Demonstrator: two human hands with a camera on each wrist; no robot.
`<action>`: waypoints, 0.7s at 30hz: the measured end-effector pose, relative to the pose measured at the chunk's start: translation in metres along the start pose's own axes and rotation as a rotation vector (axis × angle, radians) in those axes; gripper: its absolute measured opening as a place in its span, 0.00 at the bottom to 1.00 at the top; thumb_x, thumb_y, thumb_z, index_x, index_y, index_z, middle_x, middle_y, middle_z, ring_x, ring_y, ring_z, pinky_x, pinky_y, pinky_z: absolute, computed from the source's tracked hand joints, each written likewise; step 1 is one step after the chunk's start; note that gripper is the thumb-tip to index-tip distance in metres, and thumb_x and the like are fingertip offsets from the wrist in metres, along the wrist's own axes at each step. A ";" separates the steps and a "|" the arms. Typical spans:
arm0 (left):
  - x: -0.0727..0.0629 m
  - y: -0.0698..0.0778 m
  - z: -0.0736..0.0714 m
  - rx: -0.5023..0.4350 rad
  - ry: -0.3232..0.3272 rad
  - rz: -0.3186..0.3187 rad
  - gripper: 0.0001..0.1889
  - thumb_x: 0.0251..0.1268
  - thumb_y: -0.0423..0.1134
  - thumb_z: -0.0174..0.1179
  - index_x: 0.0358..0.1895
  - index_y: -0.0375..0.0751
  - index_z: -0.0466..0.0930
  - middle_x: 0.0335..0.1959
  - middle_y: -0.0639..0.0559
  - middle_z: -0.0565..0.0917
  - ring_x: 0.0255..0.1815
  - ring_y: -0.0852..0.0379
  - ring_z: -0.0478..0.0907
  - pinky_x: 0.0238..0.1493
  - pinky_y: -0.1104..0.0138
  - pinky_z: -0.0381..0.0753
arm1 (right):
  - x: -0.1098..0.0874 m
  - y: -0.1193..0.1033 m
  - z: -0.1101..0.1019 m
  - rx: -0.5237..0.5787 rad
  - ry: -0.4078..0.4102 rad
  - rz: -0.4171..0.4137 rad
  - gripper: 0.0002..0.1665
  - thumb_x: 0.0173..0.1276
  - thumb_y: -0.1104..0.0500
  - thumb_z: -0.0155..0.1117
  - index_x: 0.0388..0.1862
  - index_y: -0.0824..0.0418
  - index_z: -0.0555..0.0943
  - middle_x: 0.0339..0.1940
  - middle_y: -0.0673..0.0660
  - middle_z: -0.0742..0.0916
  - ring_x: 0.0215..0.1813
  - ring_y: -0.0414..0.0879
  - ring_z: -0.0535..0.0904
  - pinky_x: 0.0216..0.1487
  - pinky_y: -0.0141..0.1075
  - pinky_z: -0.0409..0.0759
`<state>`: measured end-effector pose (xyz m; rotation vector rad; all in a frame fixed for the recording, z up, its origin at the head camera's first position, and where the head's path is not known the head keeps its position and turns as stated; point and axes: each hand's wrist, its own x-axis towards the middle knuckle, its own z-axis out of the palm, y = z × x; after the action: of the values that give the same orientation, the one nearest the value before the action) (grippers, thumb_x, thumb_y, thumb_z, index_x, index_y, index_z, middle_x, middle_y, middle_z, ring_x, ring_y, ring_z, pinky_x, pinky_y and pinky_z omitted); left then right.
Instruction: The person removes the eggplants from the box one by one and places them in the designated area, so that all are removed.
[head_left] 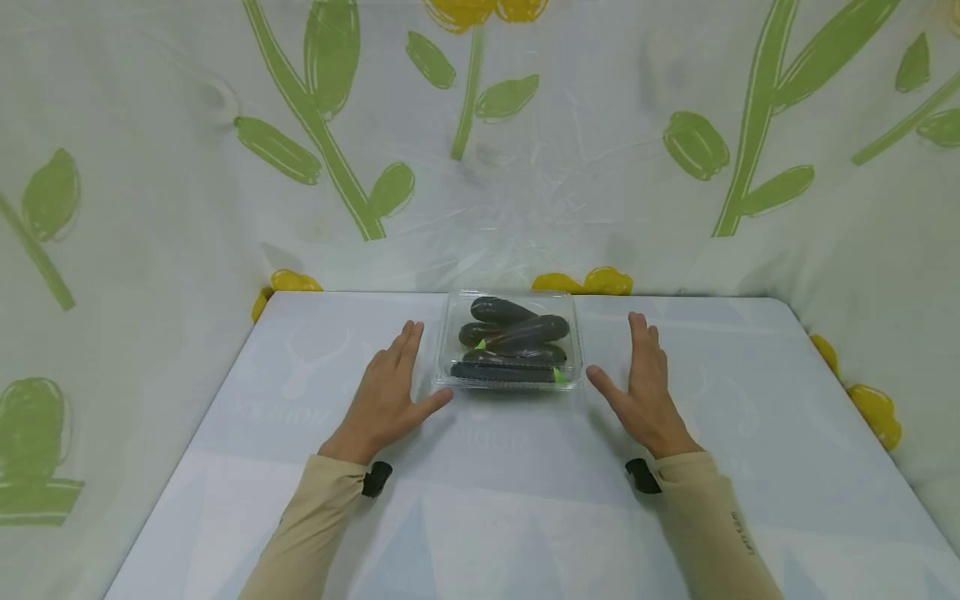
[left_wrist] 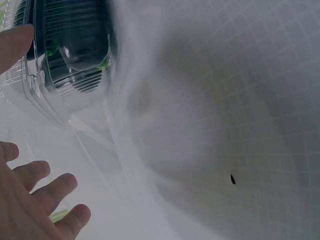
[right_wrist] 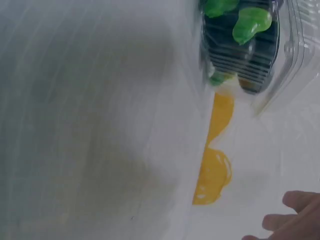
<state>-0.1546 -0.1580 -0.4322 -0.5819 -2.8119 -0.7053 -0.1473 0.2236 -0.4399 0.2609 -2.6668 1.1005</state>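
A clear plastic container (head_left: pixel 442 350) stands at the far edge of the table with several dark purple eggplants (head_left: pixel 525 332) inside. Green stem ends show through its ribbed wall in the right wrist view. To the left of the container is my left hand (head_left: pixel 386 400), fingers extended and thumb spread toward the box's near corner. My right hand (head_left: pixel 643 398) is on the other side, fingers pointing away from me, thumb held out toward the container. Neither hand grips anything. A gap shows between the right hand and the box.
The pale table (head_left: pixel 510 475) has faint printed triangles and lettering. Behind it hangs a whitish plastic sheet (head_left: pixel 570 192) with green leaves and yellow flowers, meeting the table's back edge close to the container. More sheeting flanks both sides.
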 end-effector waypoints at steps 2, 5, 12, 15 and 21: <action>0.002 0.000 0.002 0.005 -0.018 -0.006 0.55 0.65 0.64 0.63 0.83 0.40 0.41 0.82 0.40 0.51 0.81 0.44 0.51 0.76 0.43 0.53 | 0.001 -0.003 0.004 0.005 -0.024 -0.031 0.61 0.70 0.41 0.66 0.85 0.48 0.36 0.85 0.57 0.45 0.83 0.60 0.32 0.77 0.65 0.36; 0.005 0.000 0.002 0.019 -0.041 -0.013 0.55 0.65 0.65 0.62 0.83 0.40 0.40 0.82 0.40 0.50 0.81 0.42 0.52 0.76 0.43 0.52 | 0.004 -0.010 0.010 0.001 -0.070 -0.082 0.64 0.66 0.41 0.70 0.85 0.49 0.37 0.85 0.55 0.44 0.83 0.57 0.31 0.77 0.64 0.35; 0.011 0.001 0.001 0.017 -0.034 -0.006 0.56 0.64 0.62 0.64 0.83 0.37 0.41 0.81 0.36 0.52 0.79 0.38 0.55 0.75 0.41 0.54 | 0.013 -0.027 0.021 -0.057 -0.152 -0.136 0.72 0.59 0.38 0.76 0.85 0.49 0.35 0.85 0.55 0.45 0.84 0.56 0.33 0.76 0.66 0.39; 0.011 0.000 0.004 0.001 -0.049 -0.016 0.56 0.64 0.63 0.64 0.83 0.38 0.42 0.81 0.36 0.53 0.79 0.38 0.55 0.75 0.40 0.54 | 0.015 -0.030 0.023 -0.070 -0.175 -0.153 0.73 0.58 0.37 0.77 0.85 0.50 0.36 0.85 0.55 0.44 0.84 0.55 0.33 0.76 0.67 0.39; 0.012 -0.001 0.007 -0.036 -0.073 -0.031 0.57 0.64 0.62 0.64 0.83 0.38 0.40 0.81 0.38 0.52 0.80 0.40 0.53 0.75 0.42 0.55 | 0.019 -0.033 0.025 -0.095 -0.219 -0.203 0.70 0.60 0.37 0.76 0.86 0.53 0.42 0.85 0.57 0.45 0.84 0.53 0.34 0.76 0.67 0.40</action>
<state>-0.1662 -0.1514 -0.4357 -0.5830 -2.8864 -0.7569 -0.1608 0.1816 -0.4300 0.6528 -2.7933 0.9279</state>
